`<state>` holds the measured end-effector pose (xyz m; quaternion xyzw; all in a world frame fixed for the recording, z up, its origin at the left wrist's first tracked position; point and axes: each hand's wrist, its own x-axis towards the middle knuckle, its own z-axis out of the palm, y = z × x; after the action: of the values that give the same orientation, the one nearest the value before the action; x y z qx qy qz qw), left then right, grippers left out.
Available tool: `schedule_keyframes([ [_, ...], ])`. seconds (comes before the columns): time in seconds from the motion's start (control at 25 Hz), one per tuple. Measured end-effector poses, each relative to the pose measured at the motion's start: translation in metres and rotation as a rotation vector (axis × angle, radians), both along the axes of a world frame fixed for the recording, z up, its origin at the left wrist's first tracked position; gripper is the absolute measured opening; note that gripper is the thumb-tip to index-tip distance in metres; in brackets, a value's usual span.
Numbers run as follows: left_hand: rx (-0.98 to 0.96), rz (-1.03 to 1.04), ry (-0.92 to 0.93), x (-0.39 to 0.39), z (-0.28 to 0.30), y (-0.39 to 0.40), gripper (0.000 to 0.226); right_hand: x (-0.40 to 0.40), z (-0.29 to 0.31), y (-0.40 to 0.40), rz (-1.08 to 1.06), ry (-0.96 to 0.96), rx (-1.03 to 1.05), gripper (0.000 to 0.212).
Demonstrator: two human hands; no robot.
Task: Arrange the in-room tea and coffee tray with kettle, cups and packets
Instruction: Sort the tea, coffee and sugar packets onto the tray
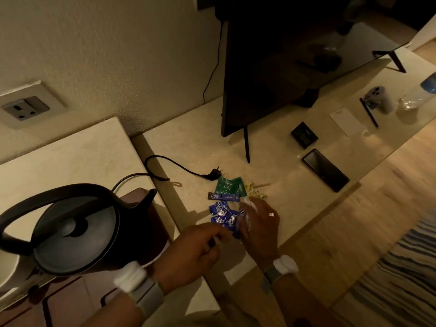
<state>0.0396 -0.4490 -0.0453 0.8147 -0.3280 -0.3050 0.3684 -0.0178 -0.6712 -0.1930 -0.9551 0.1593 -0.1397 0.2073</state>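
Two hands: left hand and right hand pinching crinkly blue packets.

Both hands, L & R, on blue packets; kettle left.

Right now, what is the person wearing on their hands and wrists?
Both forearms are bare, no sleeves. The left wrist carries a grey band with a white piece on top. The right wrist has a similar grey strap with a white block. A ring shows on the right hand.
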Motion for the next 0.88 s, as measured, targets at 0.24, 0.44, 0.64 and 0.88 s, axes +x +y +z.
schedule_keyframes([
  [0.24, 0.067, 0.145, 0.128, 0.025, -0.036, -0.062, 0.041, 0.034, 0.016, -0.038, -0.419, 0.186, 0.362, 0.050],
  [0.44, 0.062, 0.179, 0.179, 0.024, -0.048, -0.067, 0.036, 0.083, 0.022, -0.037, -0.455, 0.506, 0.338, 0.065],
  [0.64, 0.045, 0.201, 0.243, 0.015, -0.046, -0.055, 0.037, 0.088, 0.011, -0.041, -0.341, 0.480, 0.223, 0.028],
  [0.88, -0.003, 0.309, 0.331, 0.022, -0.044, -0.045, 0.030, 0.071, 0.021, -0.063, -0.467, -0.012, 0.602, 0.005],
])
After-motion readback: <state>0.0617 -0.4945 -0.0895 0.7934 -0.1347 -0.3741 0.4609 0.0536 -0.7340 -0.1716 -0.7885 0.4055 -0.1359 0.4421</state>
